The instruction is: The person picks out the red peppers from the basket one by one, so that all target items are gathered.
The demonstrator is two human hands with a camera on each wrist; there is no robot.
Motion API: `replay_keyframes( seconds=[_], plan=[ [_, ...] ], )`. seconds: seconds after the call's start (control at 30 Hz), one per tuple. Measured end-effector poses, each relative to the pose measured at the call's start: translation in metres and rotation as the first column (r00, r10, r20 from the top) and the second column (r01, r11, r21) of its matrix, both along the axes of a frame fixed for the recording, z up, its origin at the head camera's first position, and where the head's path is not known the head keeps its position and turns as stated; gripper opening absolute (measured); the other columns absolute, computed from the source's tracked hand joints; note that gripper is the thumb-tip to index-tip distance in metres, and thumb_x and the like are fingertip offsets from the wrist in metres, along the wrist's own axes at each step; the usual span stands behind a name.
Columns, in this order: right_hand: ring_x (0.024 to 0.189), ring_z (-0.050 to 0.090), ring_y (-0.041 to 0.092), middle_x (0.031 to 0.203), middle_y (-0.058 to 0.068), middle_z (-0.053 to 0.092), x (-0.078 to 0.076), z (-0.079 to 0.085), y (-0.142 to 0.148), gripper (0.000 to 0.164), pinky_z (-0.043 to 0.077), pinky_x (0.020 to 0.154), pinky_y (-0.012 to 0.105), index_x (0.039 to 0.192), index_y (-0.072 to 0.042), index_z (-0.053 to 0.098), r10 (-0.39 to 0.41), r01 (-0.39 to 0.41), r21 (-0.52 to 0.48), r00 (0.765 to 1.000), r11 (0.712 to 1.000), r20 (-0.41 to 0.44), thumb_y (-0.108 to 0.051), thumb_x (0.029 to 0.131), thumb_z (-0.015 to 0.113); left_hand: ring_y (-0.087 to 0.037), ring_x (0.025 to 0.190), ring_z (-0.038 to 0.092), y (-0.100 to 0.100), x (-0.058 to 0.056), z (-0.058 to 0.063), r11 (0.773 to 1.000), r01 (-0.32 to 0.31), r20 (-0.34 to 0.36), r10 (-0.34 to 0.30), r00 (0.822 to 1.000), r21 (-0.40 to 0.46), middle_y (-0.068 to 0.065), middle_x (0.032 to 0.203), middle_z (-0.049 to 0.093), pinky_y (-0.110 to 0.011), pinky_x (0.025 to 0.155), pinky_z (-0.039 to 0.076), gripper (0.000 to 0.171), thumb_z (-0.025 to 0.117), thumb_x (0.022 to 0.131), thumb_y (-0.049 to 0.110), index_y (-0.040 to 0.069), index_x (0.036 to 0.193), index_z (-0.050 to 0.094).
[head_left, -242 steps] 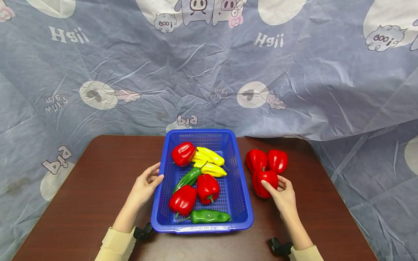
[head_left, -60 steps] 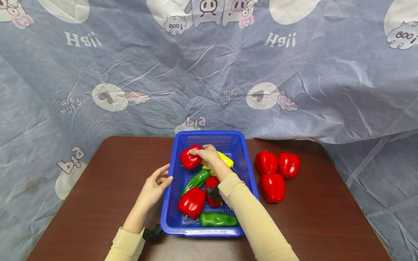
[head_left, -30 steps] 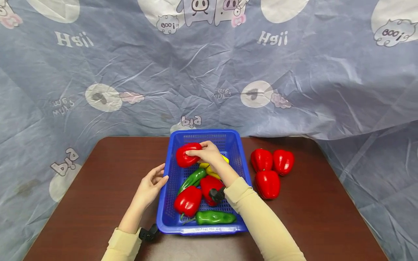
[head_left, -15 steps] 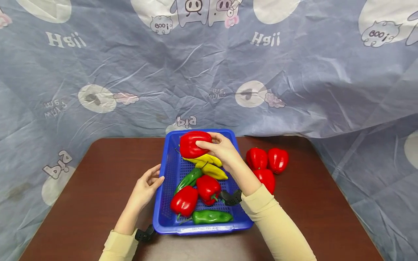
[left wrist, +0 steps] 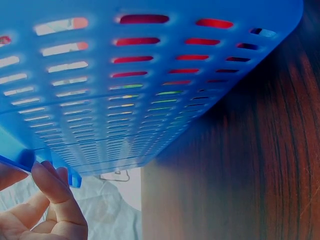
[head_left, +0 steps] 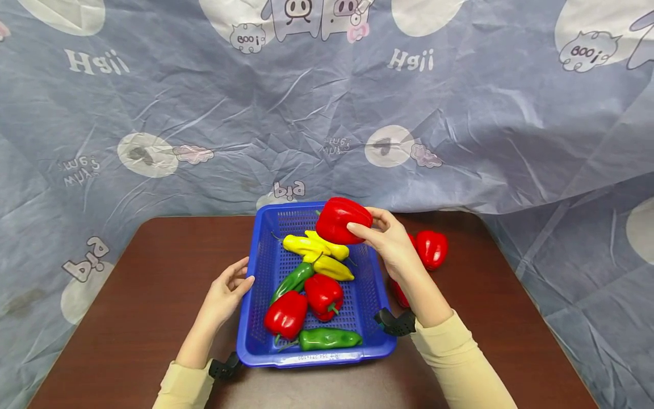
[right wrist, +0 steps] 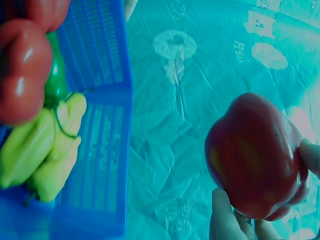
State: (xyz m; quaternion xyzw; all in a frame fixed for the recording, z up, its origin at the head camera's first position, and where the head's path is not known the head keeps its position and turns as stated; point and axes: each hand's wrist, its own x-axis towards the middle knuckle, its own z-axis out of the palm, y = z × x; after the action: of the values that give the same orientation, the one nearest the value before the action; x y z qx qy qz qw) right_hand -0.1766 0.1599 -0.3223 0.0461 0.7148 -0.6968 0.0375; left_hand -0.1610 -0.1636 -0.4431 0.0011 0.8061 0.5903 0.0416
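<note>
My right hand [head_left: 390, 241] grips a red bell pepper [head_left: 341, 220] between thumb and fingers, raised over the right rear part of the blue basket [head_left: 245, 324]. The right wrist view shows that same bell pepper [right wrist: 255, 155] up close, apart from the basket. With thumb and fingers my left hand [head_left: 225, 295] holds the basket's left rim; the left wrist view has the fingers [left wrist: 57, 192] at that rim. In the basket lie yellow peppers [head_left: 329, 267], two green peppers [head_left: 329, 339] and two red bell peppers [head_left: 286, 314].
Right of the basket, more red bell peppers [head_left: 431, 249] sit on the brown table [head_left: 153, 284], partly hidden by my right forearm. A grey patterned cloth [head_left: 306, 113] hangs behind the table.
My right hand took the red bell pepper from the basket's rear left, lifted it and carried it rightward. The yellow peppers came into fuller view. My left hand stays at the rim.
</note>
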Motion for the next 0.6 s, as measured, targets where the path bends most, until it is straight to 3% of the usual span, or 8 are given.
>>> replay_keyframes(
  seconds=[0.13,0.3,0.6],
  plan=[
    [0.093,0.062,0.007,0.117,-0.001,0.057,0.010,-0.003,0.018,0.050,0.052,0.084,0.018,0.132,-0.008,0.049,-0.070,0.070,-0.003,0.997,0.998,-0.018,-0.018,0.089,0.072,0.005,0.085,0.059,0.000,0.000,0.001,1.000,-0.004,-0.004,0.004,1.000,-0.014,-0.025,0.133,0.054,-0.013,0.076,0.049,0.053,0.060,0.098,0.010,0.004,0.147,0.042],
    [0.091,0.064,0.007,0.114,-0.003,0.057,0.020,-0.006,0.041,0.041,0.054,0.083,0.018,0.125,-0.012,0.050,-0.139,0.135,-0.075,0.989,0.988,-0.049,-0.015,0.090,0.071,0.006,0.086,0.059,0.000,-0.001,0.000,1.000,-0.010,0.005,0.010,1.000,-0.019,-0.024,0.134,0.054,-0.012,0.077,0.048,0.053,0.060,0.098,0.009,0.005,0.147,0.042],
    [0.096,0.062,0.004,0.116,-0.008,0.057,0.039,-0.018,0.079,0.049,0.052,0.084,0.015,0.135,-0.014,0.049,-0.211,0.206,-0.157,0.977,0.966,-0.018,-0.016,0.091,0.070,0.007,0.085,0.058,0.000,0.001,0.001,1.000,-0.004,0.009,0.004,1.000,-0.001,-0.025,0.136,0.051,-0.011,0.077,0.048,0.053,0.059,0.099,0.009,0.004,0.148,0.041]
  ],
)
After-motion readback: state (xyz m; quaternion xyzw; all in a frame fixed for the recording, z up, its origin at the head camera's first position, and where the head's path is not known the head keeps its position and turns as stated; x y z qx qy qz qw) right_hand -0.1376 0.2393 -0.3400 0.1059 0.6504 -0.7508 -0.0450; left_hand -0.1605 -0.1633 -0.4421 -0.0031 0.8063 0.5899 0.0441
